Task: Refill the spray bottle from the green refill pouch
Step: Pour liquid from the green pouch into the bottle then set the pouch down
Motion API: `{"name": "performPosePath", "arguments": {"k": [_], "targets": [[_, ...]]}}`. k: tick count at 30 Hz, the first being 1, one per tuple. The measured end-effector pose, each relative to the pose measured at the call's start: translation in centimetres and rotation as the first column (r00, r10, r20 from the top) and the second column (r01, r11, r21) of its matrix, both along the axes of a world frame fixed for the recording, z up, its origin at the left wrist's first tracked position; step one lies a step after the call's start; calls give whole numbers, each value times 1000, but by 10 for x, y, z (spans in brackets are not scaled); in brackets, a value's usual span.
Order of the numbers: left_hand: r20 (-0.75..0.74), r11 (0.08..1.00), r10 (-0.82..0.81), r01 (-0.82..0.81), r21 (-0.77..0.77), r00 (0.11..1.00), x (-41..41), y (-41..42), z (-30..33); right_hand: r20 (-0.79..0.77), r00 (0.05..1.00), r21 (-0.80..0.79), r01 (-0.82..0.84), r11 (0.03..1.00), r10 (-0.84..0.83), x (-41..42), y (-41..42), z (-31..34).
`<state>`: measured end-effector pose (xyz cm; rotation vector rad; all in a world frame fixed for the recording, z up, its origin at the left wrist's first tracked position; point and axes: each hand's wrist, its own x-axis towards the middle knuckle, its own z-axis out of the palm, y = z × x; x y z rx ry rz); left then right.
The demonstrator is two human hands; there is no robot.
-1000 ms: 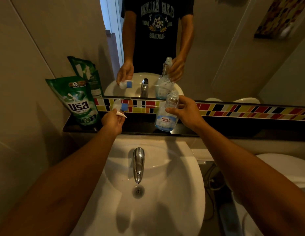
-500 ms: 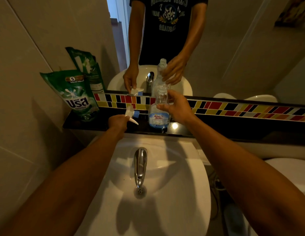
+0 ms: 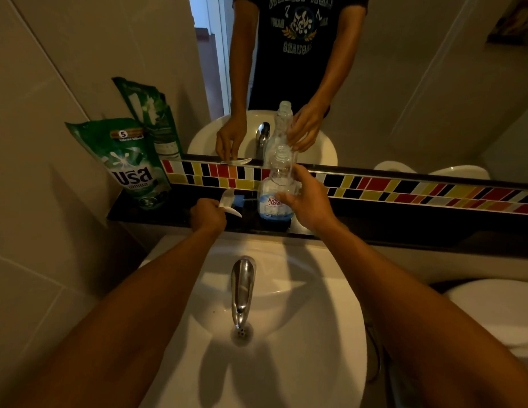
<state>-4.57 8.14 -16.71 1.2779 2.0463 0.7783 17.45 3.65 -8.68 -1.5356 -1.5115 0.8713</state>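
Head view shows my right hand (image 3: 308,201) wrapped around the clear spray bottle (image 3: 276,191), fingers on its shoulder and label, holding it upright on the dark ledge (image 3: 404,231) behind the sink (image 3: 315,334). The bottle's neck is uncapped and open at the top, and I see only a low band of blue liquid at its base. My left hand (image 3: 208,216) is closed on the spray head (image 3: 232,200), which is off the bottle; it sits low at the ledge's front edge, just left of the bottle, white trigger pointing right and the blue collar beside it. Whether the spray head already rests on the ledge I cannot tell.

The green refill pouch (image 3: 130,163) stands at the ledge's left end, leaning on the wall tile, well apart from both hands and untouched. Its cap looks to be at the bottom, still closed as far as I can judge.

So I judge the step in hand to be parking the removed spray head. Next I need to let go of it where it will not roll into the sink, reach left for the pouch, open its spout, and bring that over the narrow neck while the right hand steadies the bottle. The small mouth is where a spill would come from.
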Motion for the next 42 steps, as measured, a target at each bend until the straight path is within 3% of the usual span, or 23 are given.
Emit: {"name": "performPosePath", "arguments": {"k": [6, 13, 24, 32, 39, 42], "targets": [[20, 997, -51, 50, 51, 998, 1, -5, -1, -57, 998, 10, 21, 1000, -21, -3, -7, -12], [-21, 991, -43, 45, 124, 999, -20, -29, 22, 46, 948, 229, 297, 927, -315, -26, -53, -30], [-11, 966, 2, 1, 257, 1000, -110, -61, 86, 74, 997, 146, -14, 989, 3, -117, -52, -16], [20, 948, 61, -65, 312, 998, -170, -60, 115, 50, 994, 94, -106, 990, 101, -182, -13, 2], [227, 941, 36, -109, 320, 973, -194, -35, 129, -40, 976, 12, -216, 976, 216, -226, 24, 12], [216, 937, 53, -123, 327, 975, -202, -21, 126, -62, 969, -24, -242, 970, 240, -239, 39, 12]]}}
